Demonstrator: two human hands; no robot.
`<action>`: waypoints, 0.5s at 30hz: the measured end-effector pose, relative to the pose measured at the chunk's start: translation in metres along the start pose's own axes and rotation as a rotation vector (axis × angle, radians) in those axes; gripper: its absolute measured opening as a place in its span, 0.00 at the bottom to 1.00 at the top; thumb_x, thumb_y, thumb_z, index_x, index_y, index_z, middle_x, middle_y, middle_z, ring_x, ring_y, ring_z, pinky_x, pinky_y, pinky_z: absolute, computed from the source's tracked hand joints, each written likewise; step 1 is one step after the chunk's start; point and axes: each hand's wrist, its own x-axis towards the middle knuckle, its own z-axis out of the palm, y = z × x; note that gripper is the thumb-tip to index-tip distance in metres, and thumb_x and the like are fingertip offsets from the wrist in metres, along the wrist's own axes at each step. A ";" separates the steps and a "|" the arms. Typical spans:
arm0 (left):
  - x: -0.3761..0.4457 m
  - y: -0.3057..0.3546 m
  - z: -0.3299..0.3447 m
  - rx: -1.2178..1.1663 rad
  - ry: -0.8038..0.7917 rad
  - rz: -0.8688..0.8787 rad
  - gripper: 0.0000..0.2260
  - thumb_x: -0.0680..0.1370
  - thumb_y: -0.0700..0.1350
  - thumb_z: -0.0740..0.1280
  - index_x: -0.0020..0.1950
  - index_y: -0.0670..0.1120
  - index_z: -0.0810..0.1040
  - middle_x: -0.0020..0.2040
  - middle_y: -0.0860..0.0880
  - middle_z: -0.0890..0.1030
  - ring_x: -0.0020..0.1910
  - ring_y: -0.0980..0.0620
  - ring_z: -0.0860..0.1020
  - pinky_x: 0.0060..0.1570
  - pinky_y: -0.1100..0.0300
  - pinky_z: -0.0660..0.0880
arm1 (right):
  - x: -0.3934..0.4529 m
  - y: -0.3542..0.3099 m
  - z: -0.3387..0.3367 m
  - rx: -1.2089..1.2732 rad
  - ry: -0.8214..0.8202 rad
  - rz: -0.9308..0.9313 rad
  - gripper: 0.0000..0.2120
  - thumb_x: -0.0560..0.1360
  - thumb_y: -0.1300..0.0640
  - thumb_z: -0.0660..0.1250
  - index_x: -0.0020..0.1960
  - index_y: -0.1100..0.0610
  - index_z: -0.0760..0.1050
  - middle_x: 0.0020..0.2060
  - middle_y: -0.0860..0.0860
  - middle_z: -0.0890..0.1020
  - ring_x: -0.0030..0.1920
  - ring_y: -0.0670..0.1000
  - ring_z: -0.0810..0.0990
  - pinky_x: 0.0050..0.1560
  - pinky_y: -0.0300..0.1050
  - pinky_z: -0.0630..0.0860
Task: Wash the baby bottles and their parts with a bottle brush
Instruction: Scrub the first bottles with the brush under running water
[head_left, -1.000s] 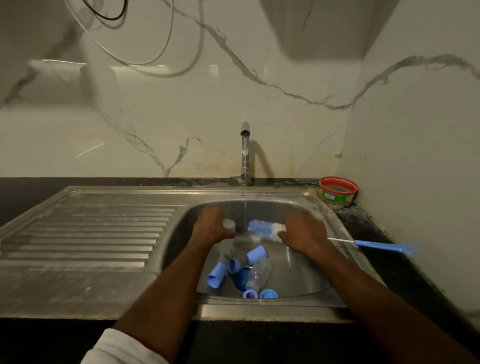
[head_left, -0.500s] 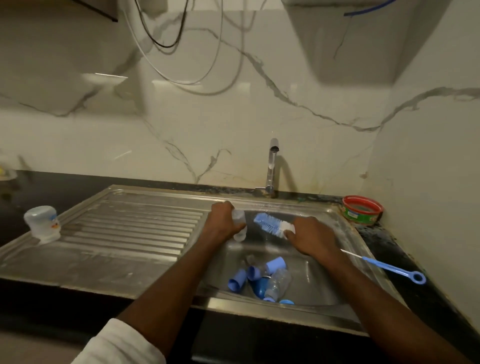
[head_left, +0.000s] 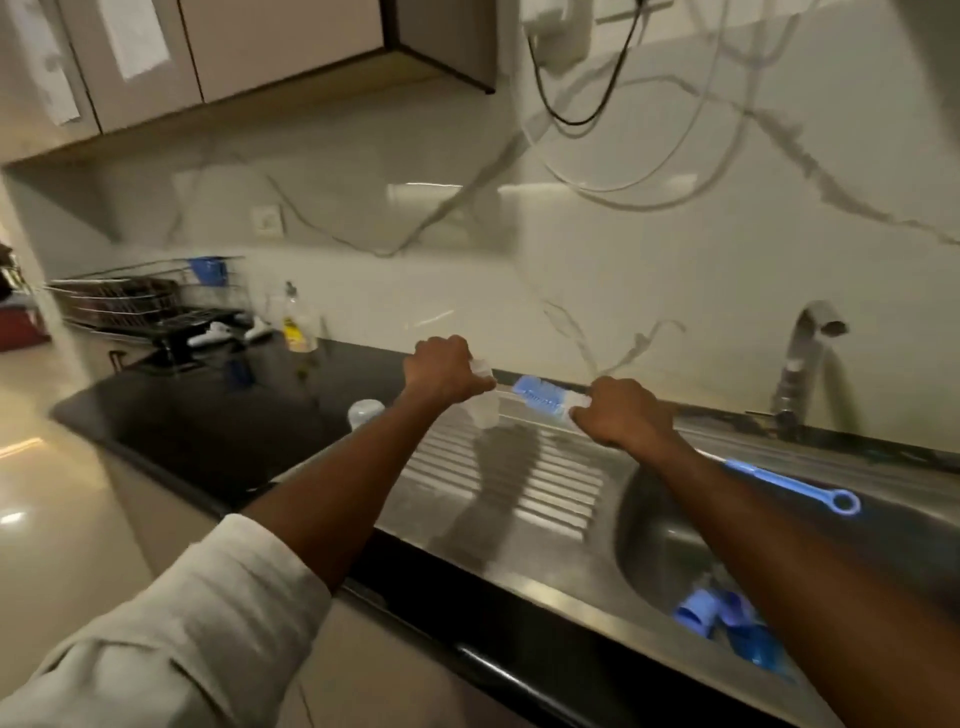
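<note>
My left hand (head_left: 441, 375) grips a small clear bottle part (head_left: 483, 402) above the far side of the steel draining board (head_left: 498, 488). My right hand (head_left: 621, 413) grips the bottle brush; its blue-and-white bristle head (head_left: 543, 396) points toward the left hand, and its blue handle (head_left: 789, 486) with a ring end sticks out behind my wrist over the basin. Several blue bottle parts (head_left: 698, 613) lie in the sink basin (head_left: 654, 540), partly hidden by my right forearm. A white domed bottle cap (head_left: 365, 411) stands at the left end of the draining board.
The tap (head_left: 802, 358) stands behind the basin at the right. A yellow-labelled soap bottle (head_left: 296, 325) and a wire dish rack (head_left: 135, 306) sit at the far left of the black counter (head_left: 218, 415). Cables hang on the marble wall, and cupboards are overhead.
Both hands have lifted out from over the basin and moved left, above the draining board, still holding the clear part and the brush. The view has swung left, and the water stream is gone.
</note>
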 end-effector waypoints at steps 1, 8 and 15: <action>0.006 -0.016 -0.003 0.041 0.007 -0.023 0.30 0.69 0.66 0.73 0.65 0.49 0.77 0.60 0.46 0.79 0.62 0.44 0.75 0.55 0.50 0.74 | 0.008 -0.019 0.005 0.002 -0.014 -0.016 0.19 0.77 0.43 0.64 0.63 0.53 0.75 0.59 0.54 0.80 0.56 0.57 0.80 0.45 0.45 0.69; 0.037 -0.085 0.009 0.185 0.008 -0.143 0.27 0.68 0.65 0.73 0.59 0.48 0.77 0.55 0.46 0.80 0.57 0.43 0.77 0.54 0.49 0.74 | 0.051 -0.108 0.049 -0.047 -0.040 -0.080 0.12 0.75 0.50 0.64 0.56 0.52 0.77 0.48 0.50 0.79 0.49 0.54 0.80 0.43 0.45 0.69; 0.045 -0.109 0.033 0.238 -0.020 -0.169 0.28 0.68 0.64 0.74 0.61 0.49 0.76 0.59 0.44 0.79 0.62 0.41 0.75 0.58 0.45 0.71 | 0.067 -0.123 0.085 -0.019 -0.032 -0.096 0.17 0.75 0.48 0.66 0.62 0.50 0.78 0.60 0.51 0.80 0.59 0.55 0.80 0.46 0.46 0.69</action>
